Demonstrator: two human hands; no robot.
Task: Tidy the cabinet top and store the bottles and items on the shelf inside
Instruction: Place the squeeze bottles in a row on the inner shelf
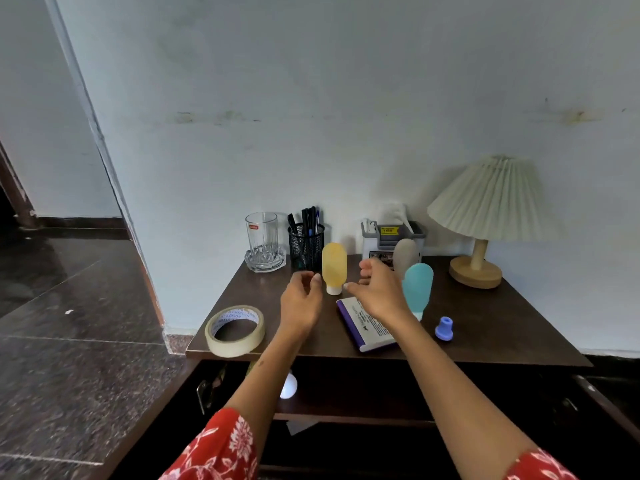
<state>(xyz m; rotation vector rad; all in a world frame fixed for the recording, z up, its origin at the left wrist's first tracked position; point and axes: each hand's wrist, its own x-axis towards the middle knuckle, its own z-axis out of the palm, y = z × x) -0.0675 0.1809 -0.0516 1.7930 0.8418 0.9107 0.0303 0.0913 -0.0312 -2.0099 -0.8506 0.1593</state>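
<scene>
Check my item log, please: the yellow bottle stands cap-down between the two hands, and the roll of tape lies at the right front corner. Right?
Not quite. The head view shows the roll of tape at the left front corner. The yellow bottle does stand cap-down between the left hand and right hand.

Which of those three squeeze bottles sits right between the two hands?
The yellow bottle, standing cap-down between the left hand and right hand. The teal bottle and grey bottle both stand off beyond the right hand.
</scene>
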